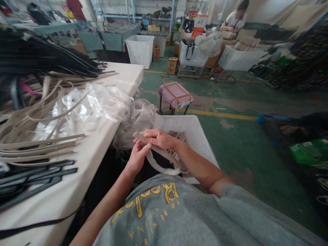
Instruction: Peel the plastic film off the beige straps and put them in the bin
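Between my two hands is a pale beige strap (pixel 164 168), its flat end sticking out past my fingers and the rest hanging in a loop below. My left hand (pixel 138 155) pinches it near that end, thumb on top. Just above and to the right, my right hand (pixel 160 138) is closed around the same strap, its palm side hidden. Under my right forearm stands a white plastic bin (pixel 202 136) with more beige straps (pixel 180 136) inside.
To the left, a white-covered table (pixel 99 143) carries black straps (pixel 51 58), beige straps and clear plastic bags (pixel 94 102). A padded stool (pixel 176 92) stands ahead on the green floor. Farther back are white bins (pixel 140 51), boxes and a person (pixel 234 20). A dark crate lies right.
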{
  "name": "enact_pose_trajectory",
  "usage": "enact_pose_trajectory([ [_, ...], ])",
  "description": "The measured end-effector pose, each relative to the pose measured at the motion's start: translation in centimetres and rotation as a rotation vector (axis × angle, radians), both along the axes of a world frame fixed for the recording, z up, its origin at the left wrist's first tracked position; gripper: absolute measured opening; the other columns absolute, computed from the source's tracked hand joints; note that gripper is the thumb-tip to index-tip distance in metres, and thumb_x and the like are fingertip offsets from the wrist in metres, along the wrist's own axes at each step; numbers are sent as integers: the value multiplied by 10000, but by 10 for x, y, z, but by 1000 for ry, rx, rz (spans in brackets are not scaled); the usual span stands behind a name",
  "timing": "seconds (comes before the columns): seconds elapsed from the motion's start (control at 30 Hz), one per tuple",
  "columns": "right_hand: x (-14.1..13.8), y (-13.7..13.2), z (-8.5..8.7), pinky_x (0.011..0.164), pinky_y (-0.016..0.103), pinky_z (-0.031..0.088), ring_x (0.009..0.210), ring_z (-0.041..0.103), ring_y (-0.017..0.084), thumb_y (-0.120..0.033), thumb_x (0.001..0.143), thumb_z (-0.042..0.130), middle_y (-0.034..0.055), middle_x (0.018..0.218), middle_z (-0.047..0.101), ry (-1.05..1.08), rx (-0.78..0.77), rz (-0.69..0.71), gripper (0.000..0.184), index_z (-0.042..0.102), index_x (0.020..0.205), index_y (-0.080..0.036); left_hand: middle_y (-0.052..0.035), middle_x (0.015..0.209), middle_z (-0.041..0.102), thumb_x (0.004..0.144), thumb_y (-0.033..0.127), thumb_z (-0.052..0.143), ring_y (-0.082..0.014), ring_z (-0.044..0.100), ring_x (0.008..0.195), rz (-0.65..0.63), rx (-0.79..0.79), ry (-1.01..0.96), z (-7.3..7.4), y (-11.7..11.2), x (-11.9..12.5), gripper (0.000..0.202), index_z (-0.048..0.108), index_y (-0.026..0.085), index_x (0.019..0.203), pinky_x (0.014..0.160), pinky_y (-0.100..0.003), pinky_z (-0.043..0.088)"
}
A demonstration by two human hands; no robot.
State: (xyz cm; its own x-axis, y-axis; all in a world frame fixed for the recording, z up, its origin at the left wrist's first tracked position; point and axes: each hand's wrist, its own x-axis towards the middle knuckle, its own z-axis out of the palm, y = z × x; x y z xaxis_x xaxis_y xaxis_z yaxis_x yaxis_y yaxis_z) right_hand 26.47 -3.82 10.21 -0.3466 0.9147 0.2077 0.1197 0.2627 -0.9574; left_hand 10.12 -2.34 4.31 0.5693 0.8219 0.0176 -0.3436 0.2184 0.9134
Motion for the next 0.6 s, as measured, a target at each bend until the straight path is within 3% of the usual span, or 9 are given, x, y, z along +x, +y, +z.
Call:
enact_pose_trajectory([
  [0.03,4,-2,5,1196,447,237,1253,585,236,-539,936,591,66,1121,747,-46,30,-8,402,781,1042,-201,-65,1118,700,751,482,808,-270,619,1152,-3,53,-3,5,2,4,444,708,199,1077,997,-364,470],
  [0.1,11,-6,12,1158,455,317,1178,629,237,-521,952,572,79,1106,747,-67,26,3,404,779,1043,-187,-67,1128,690,776,480,788,-263,618,1128,-38,157,18,13,2,10,443,709,209,1117,974,-355,474],
  [0.2,14,-14,16,1072,427,434,1046,679,230,-518,946,581,98,1061,752,-22,-13,18,415,785,987,-159,-79,961,696,868,543,668,-241,640,915,-160,240,102,19,-4,12,411,731,172,1031,866,-351,496],
  [0.27,10,-21,15,1061,420,450,1074,673,240,-503,938,599,103,1036,758,59,-12,-69,392,787,934,-159,-79,848,676,915,599,560,-224,605,803,-221,277,185,19,-10,10,483,734,148,919,809,-345,486],
  [0.37,2,-30,12,1048,417,468,1149,648,252,-471,931,616,88,1009,769,256,1,-264,327,786,875,-198,-75,854,655,945,604,477,-218,557,783,-217,388,314,15,-17,4,512,727,162,879,777,-327,458],
  [0.47,1,-37,12,1070,433,458,1141,658,249,-438,919,632,59,954,775,382,52,-413,264,786,838,-240,-61,854,628,950,552,471,-219,545,776,-213,478,409,7,-23,2,435,716,199,881,768,-324,447],
  [0.6,14,-44,16,1068,464,466,1130,668,267,-431,892,656,62,931,773,392,151,-590,240,785,810,-246,-52,805,600,923,500,526,-216,524,746,-247,485,477,-5,-28,5,334,692,215,873,780,-337,447],
])
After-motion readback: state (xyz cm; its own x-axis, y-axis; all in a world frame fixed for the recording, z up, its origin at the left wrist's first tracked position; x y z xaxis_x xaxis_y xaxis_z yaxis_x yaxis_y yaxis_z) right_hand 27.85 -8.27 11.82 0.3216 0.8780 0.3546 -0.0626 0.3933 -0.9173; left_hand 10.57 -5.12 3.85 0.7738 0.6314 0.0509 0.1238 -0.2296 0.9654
